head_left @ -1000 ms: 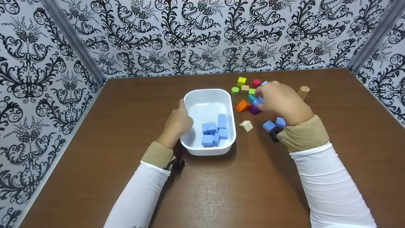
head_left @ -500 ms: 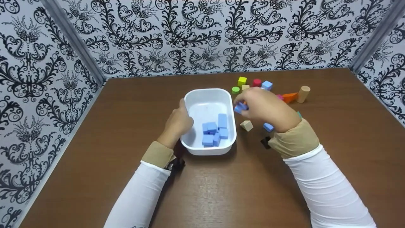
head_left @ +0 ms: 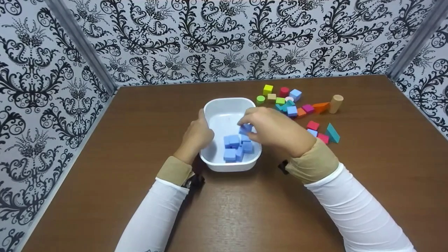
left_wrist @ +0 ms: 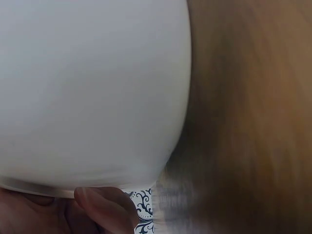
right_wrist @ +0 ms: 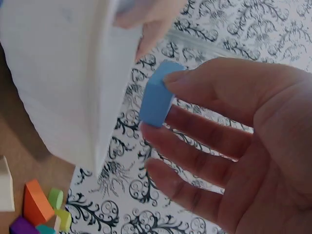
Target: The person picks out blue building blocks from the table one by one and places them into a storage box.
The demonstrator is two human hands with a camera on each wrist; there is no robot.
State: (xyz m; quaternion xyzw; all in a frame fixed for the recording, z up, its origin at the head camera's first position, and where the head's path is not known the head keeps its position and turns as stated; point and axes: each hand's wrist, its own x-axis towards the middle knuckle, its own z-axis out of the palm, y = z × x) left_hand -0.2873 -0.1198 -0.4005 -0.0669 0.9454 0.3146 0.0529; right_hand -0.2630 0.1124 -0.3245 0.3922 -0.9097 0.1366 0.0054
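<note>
Fingers of the right hand (head_left: 274,128) pinch a blue block (right_wrist: 157,97) over the white tray (head_left: 229,168), short of the back edge of the desk (head_left: 150,119); its long axis seems to run thumb-to-fingertip. Farther from it, the left hand (head_left: 196,134) grips the tray (at its left rim).

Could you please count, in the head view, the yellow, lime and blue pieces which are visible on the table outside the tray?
Yellow block: 1
Lime pieces: 2
Blue blocks: 3
Total visible: 6; others may be hidden.
</note>
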